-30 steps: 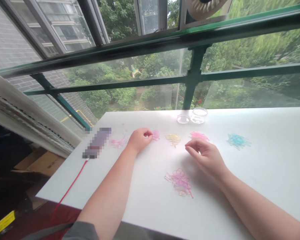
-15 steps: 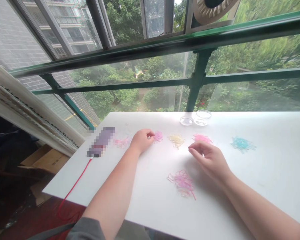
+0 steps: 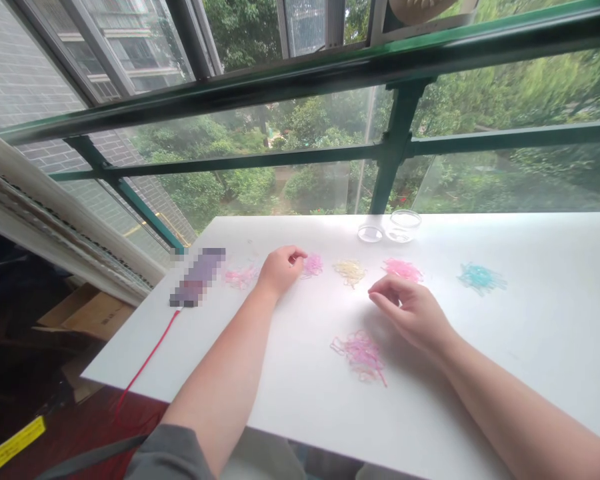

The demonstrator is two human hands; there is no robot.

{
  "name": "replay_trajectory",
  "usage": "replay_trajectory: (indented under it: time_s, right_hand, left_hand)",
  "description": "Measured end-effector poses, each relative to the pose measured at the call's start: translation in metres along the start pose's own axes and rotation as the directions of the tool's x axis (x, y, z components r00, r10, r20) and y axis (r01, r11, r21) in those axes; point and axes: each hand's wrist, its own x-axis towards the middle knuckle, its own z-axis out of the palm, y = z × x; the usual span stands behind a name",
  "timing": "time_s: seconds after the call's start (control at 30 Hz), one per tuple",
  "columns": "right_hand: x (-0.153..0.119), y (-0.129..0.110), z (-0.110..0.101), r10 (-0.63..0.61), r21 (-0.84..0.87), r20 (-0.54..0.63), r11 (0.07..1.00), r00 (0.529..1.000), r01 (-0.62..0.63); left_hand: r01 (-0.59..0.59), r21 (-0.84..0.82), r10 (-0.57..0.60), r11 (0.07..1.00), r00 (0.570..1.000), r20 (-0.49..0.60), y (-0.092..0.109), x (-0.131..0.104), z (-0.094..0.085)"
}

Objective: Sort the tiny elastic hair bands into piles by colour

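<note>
My left hand (image 3: pixel 282 272) rests at the back of the white table, thumb and fingertips pinched together beside a purple pile of thin looped bands (image 3: pixel 313 265). Whether a band is between those fingertips is too small to see. Above the table, my right hand (image 3: pixel 414 312) is held with thumb and forefinger closed; anything in the pinch cannot be made out. It is nearest a bright pink pile (image 3: pixel 403 269) and a pale yellow pile (image 3: pixel 350 273). In front of both hands lies a mixed pink and purple pile (image 3: pixel 361 357) of loose bands.
A light pink pile (image 3: pixel 240 277) lies left of my left hand, a teal pile (image 3: pixel 481 277) far right. Two clear round containers (image 3: pixel 403 227) stand at the back edge. On the left, a blurred-out phone-like object (image 3: pixel 198 277) has a red cable (image 3: pixel 153 350) running off the table (image 3: pixel 545 400).
The whole view has shifted slightly. My right hand has moved a little left, toward the yellow pile. My left hand stays by the purple pile. A yellow strip now shows at lower left.
</note>
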Motion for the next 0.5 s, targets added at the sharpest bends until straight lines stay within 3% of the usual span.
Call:
replay_trajectory:
  time_s: [0.1,0.23,0.37,0.5]
  right_hand:
    - [0.000,-0.001,0.000,-0.014,-0.026,0.047,1.000,0.999,0.015]
    - [0.000,-0.001,-0.004,-0.051,-0.068,0.126,0.996,0.991,0.060]
    - [0.001,-0.002,-0.011,-0.069,-0.111,0.384,0.986,0.921,0.121]
    - [0.002,-0.006,-0.018,-0.064,-0.154,0.473,0.976,0.879,0.154]
  left_hand:
    - [-0.019,-0.033,0.019,0.999,1.000,0.004,0.008,-0.002,-0.001]
    - [-0.112,-0.139,0.128,0.984,0.986,0.111,0.025,-0.009,0.001]
    - [-0.200,-0.174,0.244,0.964,0.927,0.283,0.041,-0.015,0.005]
    - [-0.244,-0.183,0.299,0.952,0.865,0.402,0.051,-0.019,0.006]
